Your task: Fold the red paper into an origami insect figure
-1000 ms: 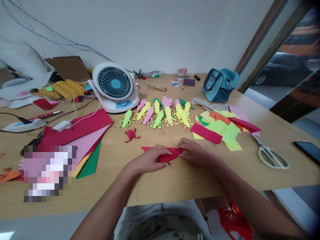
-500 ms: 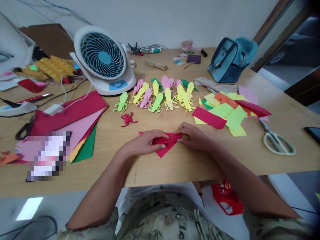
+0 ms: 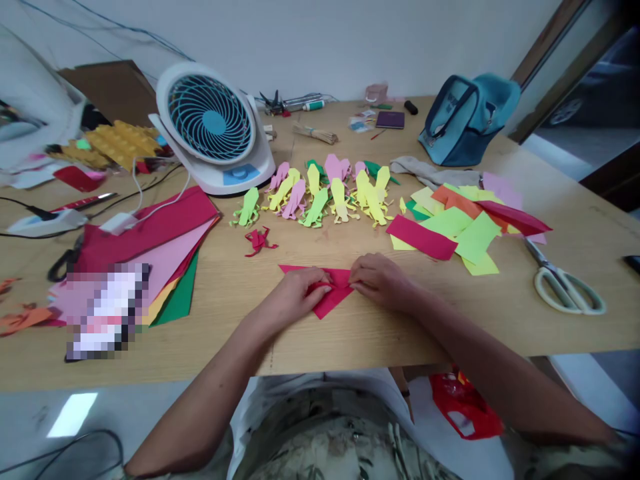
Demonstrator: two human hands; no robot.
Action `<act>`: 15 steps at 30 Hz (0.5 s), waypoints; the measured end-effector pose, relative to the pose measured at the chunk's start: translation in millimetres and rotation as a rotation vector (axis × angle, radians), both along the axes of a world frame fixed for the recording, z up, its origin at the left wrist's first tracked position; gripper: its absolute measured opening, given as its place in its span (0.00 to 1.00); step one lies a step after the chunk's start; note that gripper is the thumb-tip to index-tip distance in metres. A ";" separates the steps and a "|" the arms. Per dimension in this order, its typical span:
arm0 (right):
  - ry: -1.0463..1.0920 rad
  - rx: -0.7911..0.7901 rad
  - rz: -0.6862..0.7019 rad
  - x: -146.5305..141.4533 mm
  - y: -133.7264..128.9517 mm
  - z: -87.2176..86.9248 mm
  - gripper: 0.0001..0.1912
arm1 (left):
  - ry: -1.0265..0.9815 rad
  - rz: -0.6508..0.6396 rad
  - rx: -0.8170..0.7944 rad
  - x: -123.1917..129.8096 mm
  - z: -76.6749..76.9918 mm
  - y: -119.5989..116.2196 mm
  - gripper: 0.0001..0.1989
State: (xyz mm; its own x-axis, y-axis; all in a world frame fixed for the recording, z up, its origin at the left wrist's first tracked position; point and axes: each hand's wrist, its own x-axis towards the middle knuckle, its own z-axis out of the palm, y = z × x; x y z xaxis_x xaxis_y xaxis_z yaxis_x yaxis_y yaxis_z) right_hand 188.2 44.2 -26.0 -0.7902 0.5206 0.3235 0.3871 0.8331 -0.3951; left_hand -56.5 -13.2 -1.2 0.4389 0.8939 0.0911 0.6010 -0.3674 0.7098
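A red sheet of paper [image 3: 326,308], folded into a triangle with its point toward me, lies on the table in front of me. My left hand [image 3: 306,291] is closed on its left part, thumb and fingers pinching a raised fold. My right hand [image 3: 377,280] pinches the right part, its fingertips close to those of the left; the fold between them is partly hidden. Just beyond lies a small red folded-paper figure [image 3: 259,241] with thin limbs. Behind it, several similar paper figures [image 3: 315,208] in green, yellow and pink form loose rows.
A white fan [image 3: 213,127] stands at the back left, with stacked coloured paper [image 3: 145,233] and a blurred phone-like object [image 3: 107,312] before it. On the right are loose paper pieces [image 3: 453,223], scissors [image 3: 567,287] and a blue bag [image 3: 467,120]. The table's front edge runs near my body.
My fingertips have drawn closer together on the red paper, the right hand shifting slightly left. The whole view has shifted a little.
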 end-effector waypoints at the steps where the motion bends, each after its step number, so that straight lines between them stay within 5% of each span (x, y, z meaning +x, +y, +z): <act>1: -0.002 0.003 0.014 -0.3 -1.4 0.0 0.09 | -0.013 0.011 0.014 -1.3 -1.3 -3.4 0.08; 15: -0.095 0.047 -0.013 0.8 -7.8 -0.9 0.12 | -0.034 0.082 0.069 -11.5 -7.5 -12.4 0.08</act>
